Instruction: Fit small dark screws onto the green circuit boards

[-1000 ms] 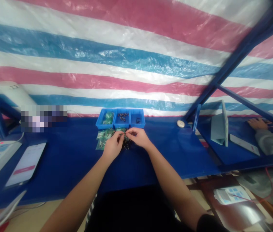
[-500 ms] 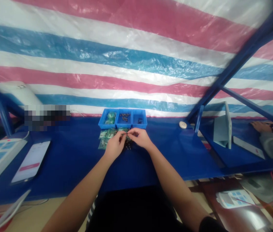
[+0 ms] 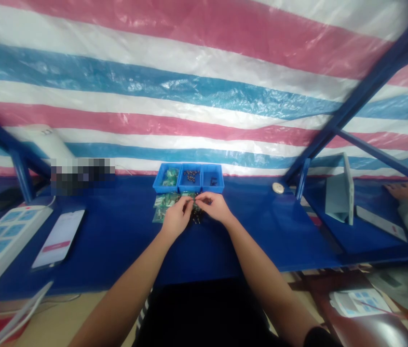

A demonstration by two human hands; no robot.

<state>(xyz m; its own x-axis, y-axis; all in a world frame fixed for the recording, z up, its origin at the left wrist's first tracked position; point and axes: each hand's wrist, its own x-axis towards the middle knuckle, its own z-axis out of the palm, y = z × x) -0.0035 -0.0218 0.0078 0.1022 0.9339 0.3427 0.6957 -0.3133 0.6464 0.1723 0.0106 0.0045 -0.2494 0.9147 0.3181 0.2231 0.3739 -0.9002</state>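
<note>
My left hand point(image 3: 177, 215) and my right hand point(image 3: 215, 206) meet fingertip to fingertip over the blue table, just in front of three joined blue bins. Both are closed in a pinch; whatever lies between the fingers is too small to make out. Small clear-green plastic bags point(image 3: 161, 212) lie beside and behind my left hand. Under the fingers is a scatter of small dark parts with shiny ends point(image 3: 197, 217). The left bin point(image 3: 156, 184) contains green bags, the middle bin point(image 3: 190, 188) small dark metallic parts, the right bin point(image 3: 212, 188) a few black pieces.
A phone point(image 3: 59, 238) and a white power strip point(image 3: 6, 241) lie to the left. A round pale object point(image 3: 278, 187) sits at right, near a blue frame post point(image 3: 303, 180). Beyond it stand a tablet point(image 3: 340, 193) and another person's hand point(image 3: 401, 190).
The whole view has shifted slightly, so things appear a little further right. My hands stay pinched together at the same spot before the bins, with only slight finger movement.
</note>
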